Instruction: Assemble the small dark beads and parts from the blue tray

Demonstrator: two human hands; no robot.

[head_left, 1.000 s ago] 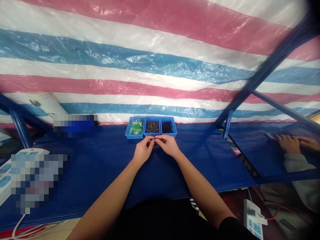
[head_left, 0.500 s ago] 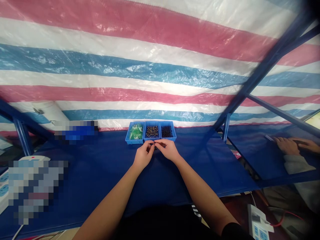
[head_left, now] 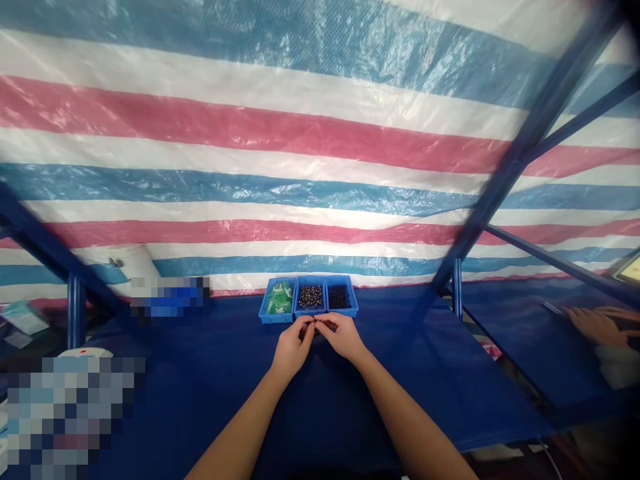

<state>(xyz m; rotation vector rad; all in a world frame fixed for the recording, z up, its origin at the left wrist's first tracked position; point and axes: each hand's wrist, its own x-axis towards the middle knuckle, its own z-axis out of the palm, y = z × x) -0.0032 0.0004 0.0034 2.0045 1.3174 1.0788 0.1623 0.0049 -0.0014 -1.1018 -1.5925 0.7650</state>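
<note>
My left hand [head_left: 292, 348] and my right hand [head_left: 343, 337] meet at the fingertips just in front of three small blue bins. Both are closed in a pinch around something small and dark, which the fingers mostly hide; I cannot make out its kind. The left bin [head_left: 262, 313] holds green and clear plastic packets [head_left: 280, 297]. Small brass-and-dark metal parts [head_left: 311, 296] fill the middle bin [head_left: 303, 312]. In the right bin [head_left: 353, 308] lie small black pieces [head_left: 339, 297], too fine to name.
The bins stand on a blue-covered table [head_left: 200, 400] against a striped plastic sheet [head_left: 300, 153]. Blue metal frame posts [head_left: 457, 287] rise at both sides. A white power strip [head_left: 85, 352] lies at left. Another person's hand [head_left: 593, 325] is at the far right.
The view has tilted upward, so the bins and my hands sit lower in the picture. My hands stay pinched together in front of the bins.
</note>
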